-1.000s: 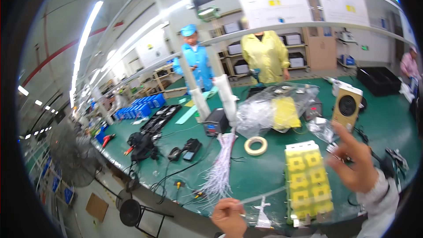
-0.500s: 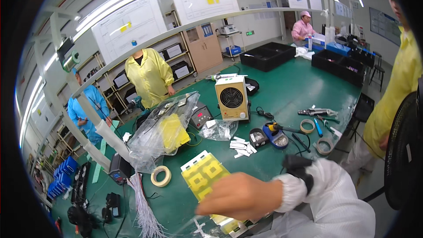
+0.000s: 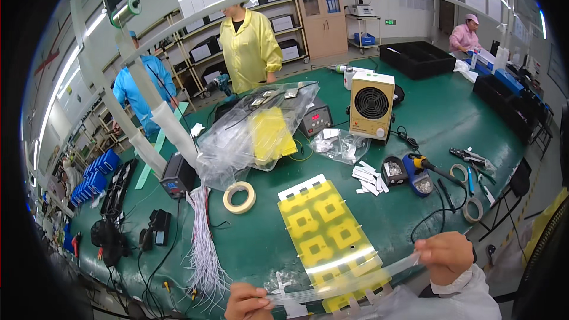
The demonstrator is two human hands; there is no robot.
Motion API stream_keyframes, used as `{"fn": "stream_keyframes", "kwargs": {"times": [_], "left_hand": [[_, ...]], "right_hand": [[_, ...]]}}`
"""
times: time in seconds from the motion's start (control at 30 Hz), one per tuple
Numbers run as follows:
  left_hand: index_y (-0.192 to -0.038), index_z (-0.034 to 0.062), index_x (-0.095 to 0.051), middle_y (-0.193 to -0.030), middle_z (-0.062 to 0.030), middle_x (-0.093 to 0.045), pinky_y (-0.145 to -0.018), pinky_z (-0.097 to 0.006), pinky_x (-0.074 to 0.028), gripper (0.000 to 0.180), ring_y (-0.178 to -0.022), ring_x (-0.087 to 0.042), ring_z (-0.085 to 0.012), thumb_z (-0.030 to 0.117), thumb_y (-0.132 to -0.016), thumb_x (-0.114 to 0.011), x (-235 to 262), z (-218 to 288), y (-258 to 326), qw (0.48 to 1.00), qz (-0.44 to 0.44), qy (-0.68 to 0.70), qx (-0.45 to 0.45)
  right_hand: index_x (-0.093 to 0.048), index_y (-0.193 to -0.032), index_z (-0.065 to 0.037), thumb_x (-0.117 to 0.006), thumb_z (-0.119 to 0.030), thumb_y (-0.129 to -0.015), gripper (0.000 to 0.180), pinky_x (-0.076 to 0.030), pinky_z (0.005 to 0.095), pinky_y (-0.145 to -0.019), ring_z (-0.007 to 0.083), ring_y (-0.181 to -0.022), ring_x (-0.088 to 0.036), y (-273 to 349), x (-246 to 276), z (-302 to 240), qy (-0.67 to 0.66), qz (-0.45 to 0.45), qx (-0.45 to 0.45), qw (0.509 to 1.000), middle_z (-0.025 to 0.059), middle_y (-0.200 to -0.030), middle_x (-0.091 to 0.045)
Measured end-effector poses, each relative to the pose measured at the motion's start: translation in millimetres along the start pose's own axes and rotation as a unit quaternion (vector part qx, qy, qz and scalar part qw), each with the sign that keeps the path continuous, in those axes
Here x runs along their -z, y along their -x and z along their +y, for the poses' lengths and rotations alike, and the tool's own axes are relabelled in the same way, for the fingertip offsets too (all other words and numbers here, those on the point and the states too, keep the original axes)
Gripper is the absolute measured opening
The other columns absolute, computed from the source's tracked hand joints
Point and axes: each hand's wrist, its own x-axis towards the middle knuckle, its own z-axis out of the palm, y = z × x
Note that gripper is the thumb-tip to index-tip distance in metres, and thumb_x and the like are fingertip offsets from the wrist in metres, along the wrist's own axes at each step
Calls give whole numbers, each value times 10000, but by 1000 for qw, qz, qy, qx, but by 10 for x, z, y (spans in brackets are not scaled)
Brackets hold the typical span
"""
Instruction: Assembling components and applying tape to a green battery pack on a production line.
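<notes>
My left hand (image 3: 248,301) and my right hand (image 3: 446,256) each pinch one end of a long clear strip (image 3: 347,280), stretched taut between them low over the near table edge. The strip crosses the near end of a yellow panel with square cut-outs (image 3: 327,231) that lies flat on the green table (image 3: 474,112). My right sleeve is white. A roll of beige tape (image 3: 239,197) lies just left of the panel, beside a bundle of white wires (image 3: 204,249).
Behind the panel sit clear bags with yellow sheets (image 3: 255,133), a beige fan box (image 3: 371,105), a soldering iron in its stand (image 3: 424,166), small white labels (image 3: 367,176), pliers and tape rolls (image 3: 471,169). Three people in work coats stand or sit across the table.
The view has swung right then back, settling over the yellow panel. My right hand drew back off the panel and both hands now hold the clear strip stretched between them.
</notes>
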Motion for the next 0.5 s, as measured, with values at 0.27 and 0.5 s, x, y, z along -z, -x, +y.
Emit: {"fn": "stream_keyframes", "kwargs": {"times": [0.27, 0.5], "left_hand": [[-821, -17, -659, -855, -158, -663, -636, -320, -472, 227, -758, -608, -237, -107, -659, -791, -146, 49, -189, 996, -34, -28, 72], [-832, -28, -685, -772, -125, -701, -609, -276, -491, 174, -667, -622, -173, -130, -709, -754, -181, -163, -285, 983, 32, -4, 179]], "right_hand": [[-675, -979, -26, -722, -18, -836, 151, -555, 297, -656, 209, -683, -696, 23, -261, 233, -62, 117, -177, 975, 207, -1014, -716], [-668, -961, 21, -683, 31, -852, 111, -514, 256, -608, 157, -675, -635, -291, -449, 503, -146, 141, -204, 958, 155, -949, -682]]}}
